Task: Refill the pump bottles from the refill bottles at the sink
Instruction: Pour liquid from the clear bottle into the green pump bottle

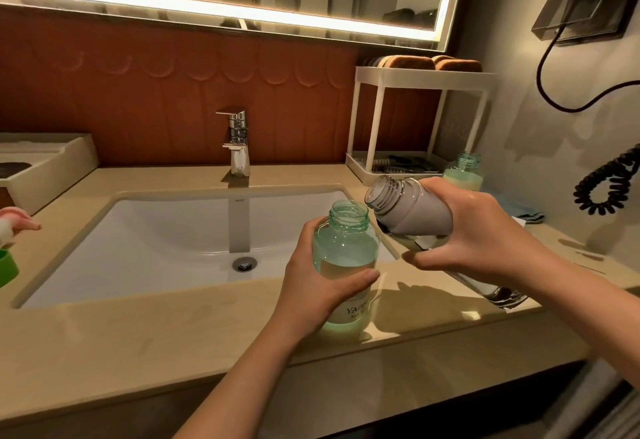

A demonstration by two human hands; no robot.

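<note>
Left hand (313, 286) is wrapped around the green bottle (346, 258), thumb across the front and fingers curled behind, pressing it firmly. Right hand (474, 231) is clamped around the grey bottle (412, 210), fingers closed over its body.

Sweeping from the left edge: a green cap (7, 267) and something pink-and-white (12, 222) peek in, only partly in view, so what they belong to is hard to say. A cream tray (69, 158) sits on the countertop (138, 334) against the red wall. Then the white sink (156, 231), with the chrome tap (237, 141) standing behind it and the drain (245, 263) at the bottom of the basin.

Now the action, just right of the basin. The green bottle stands upright on the counter's front strip, neck open, no pump fitted, pale liquid low inside. The grey bottle is tilted mouth-down toward the left, its open mouth hanging just above and beside the green neck, not touching it. No stream is visible between them.

Further right, a white two-tier rack (415, 120) holds brown sponges (433, 63) on top. A second green bottle (464, 172), also open, stands beside the rack near the wall. A blue cloth (528, 215) lies behind the right hand, and a black coiled cord (602, 182) hangs on the wall.
</note>
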